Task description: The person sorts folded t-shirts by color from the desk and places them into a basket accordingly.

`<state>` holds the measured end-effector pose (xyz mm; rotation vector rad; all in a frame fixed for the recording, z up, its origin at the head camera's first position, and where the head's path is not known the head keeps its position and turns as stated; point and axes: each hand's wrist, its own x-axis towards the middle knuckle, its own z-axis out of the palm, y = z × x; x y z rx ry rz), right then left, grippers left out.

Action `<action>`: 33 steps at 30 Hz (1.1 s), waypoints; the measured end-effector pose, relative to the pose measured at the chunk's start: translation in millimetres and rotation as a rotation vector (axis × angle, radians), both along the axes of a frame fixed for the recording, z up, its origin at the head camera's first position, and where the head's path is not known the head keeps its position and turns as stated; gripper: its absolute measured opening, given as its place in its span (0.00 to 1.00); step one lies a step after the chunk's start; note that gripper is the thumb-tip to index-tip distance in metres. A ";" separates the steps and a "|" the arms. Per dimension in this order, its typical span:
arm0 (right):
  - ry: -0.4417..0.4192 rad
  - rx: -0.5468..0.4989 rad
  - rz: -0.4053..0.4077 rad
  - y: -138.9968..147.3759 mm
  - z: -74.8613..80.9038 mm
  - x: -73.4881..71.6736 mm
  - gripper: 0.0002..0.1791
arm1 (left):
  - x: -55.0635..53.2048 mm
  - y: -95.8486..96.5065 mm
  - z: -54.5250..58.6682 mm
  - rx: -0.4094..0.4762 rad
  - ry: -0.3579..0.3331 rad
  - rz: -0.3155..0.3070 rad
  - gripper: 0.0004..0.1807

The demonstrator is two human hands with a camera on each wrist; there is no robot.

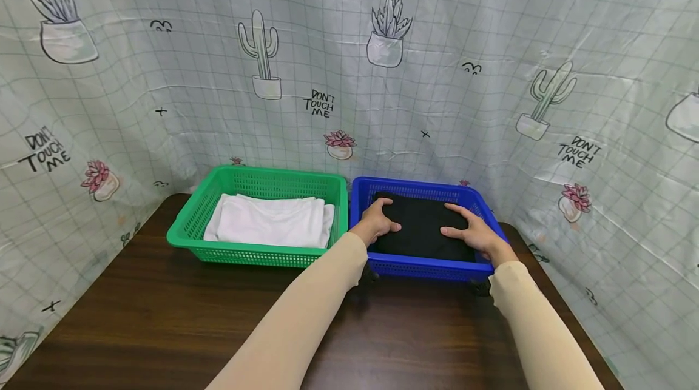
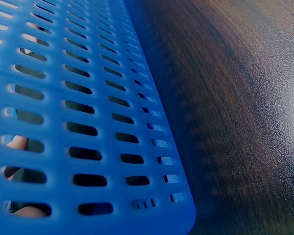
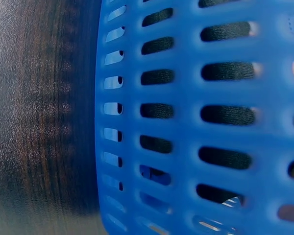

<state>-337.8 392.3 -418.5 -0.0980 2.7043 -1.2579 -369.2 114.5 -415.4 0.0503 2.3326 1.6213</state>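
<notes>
A folded black cloth lies flat inside the blue basket. My left hand reaches over the basket's front left and touches the cloth's left side, index finger and thumb spread apart on top. On the opposite side my right hand rests on the cloth in the same way, thumb towards the middle. Both wrist views look at the slotted blue basket wall. Through its slots the dark fabric shows, and bits of fingers. The remaining fingers are mostly hidden.
To the left stands a green basket with a folded white cloth in it, close beside the blue one. Both sit at the back of a dark wooden table. A patterned curtain hangs behind and at the sides.
</notes>
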 end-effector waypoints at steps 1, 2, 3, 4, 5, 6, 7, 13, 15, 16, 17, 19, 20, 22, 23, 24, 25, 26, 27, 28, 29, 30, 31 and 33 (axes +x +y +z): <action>0.000 0.002 0.006 -0.1 0.5 0.0 0.48 | 0.5 -0.5 0.5 -0.001 0.003 -0.008 0.40; -0.003 0.002 0.009 -0.2 0.9 0.0 0.48 | 0.9 -0.8 0.9 0.001 0.005 -0.017 0.40; -0.005 0.004 0.012 -0.2 1.5 0.1 0.48 | 1.2 -1.0 1.2 -0.004 0.007 -0.024 0.40; -0.008 0.006 0.013 -0.3 1.9 0.3 0.48 | 0.8 -1.0 1.1 -0.010 0.006 -0.027 0.40; -0.011 0.008 0.016 -0.1 2.2 0.3 0.48 | 0.6 -0.8 1.2 -0.019 0.007 -0.032 0.40; -0.013 0.012 0.017 -0.1 2.5 0.4 0.48 | -0.1 -0.6 0.9 -0.027 0.004 -0.034 0.40; -0.009 0.025 0.021 0.2 2.8 0.4 0.49 | -1.1 -0.2 0.7 -0.035 0.000 -0.036 0.40; -0.011 0.044 0.019 2.2 2.6 -1.5 0.49 | -2.8 0.7 0.9 -0.062 -0.005 -0.041 0.39; -0.016 0.043 0.016 2.3 2.3 -1.7 0.48 | -0.3 0.1 1.4 -0.068 0.006 -0.044 0.39; -0.018 0.049 0.015 2.1 2.2 -1.6 0.48 | 1.2 -0.5 1.7 -0.071 0.013 -0.046 0.39; -0.019 0.054 0.014 1.8 2.0 -1.5 0.48 | 2.6 -0.9 1.8 -0.074 0.019 -0.046 0.39; -0.024 0.060 0.012 0.8 1.3 -1.1 0.47 | 4.9 -1.6 1.4 -0.075 0.020 -0.042 0.38; -0.027 0.059 0.014 0.0 1.0 -0.9 0.47 | 5.9 -1.9 1.2 -0.078 0.019 -0.041 0.38; -0.034 0.054 0.016 -1.4 0.4 -0.5 0.47 | 5.5 -1.9 0.6 -0.087 0.000 -0.038 0.38; -0.035 0.054 0.018 -1.9 0.3 -0.2 0.47 | 5.1 -1.8 0.7 -0.092 -0.008 -0.038 0.38; -0.034 0.056 0.017 -2.5 0.5 0.3 0.47 | 4.8 -1.9 1.1 -0.095 -0.014 -0.040 0.38; -0.034 0.056 0.015 -2.9 0.6 0.3 0.47 | 4.5 -2.0 1.5 -0.097 -0.017 -0.044 0.38; -0.032 0.054 0.010 -3.3 1.0 0.5 0.47 | 4.1 -1.9 2.1 -0.099 -0.018 -0.049 0.38; -0.030 0.058 0.007 -3.3 1.4 0.7 0.47 | 3.8 -2.2 2.9 -0.098 -0.019 -0.055 0.38; -0.031 0.058 0.004 -3.3 1.8 1.0 0.46 | 4.2 -2.7 3.7 -0.096 -0.014 -0.061 0.37; -0.031 0.063 0.008 -3.0 2.3 1.3 0.46 | 4.4 -2.9 3.6 -0.093 -0.012 -0.066 0.37; -0.035 0.058 0.009 -2.5 2.4 1.1 0.46 | 4.8 -3.1 3.5 -0.091 -0.013 -0.070 0.37; -0.041 0.050 0.013 -2.2 2.6 1.3 0.46 | 5.5 -3.1 3.6 -0.091 -0.014 -0.074 0.37; -0.048 0.044 0.021 -1.6 3.4 2.3 0.46 | 6.7 -3.2 4.0 -0.084 -0.025 -0.084 0.37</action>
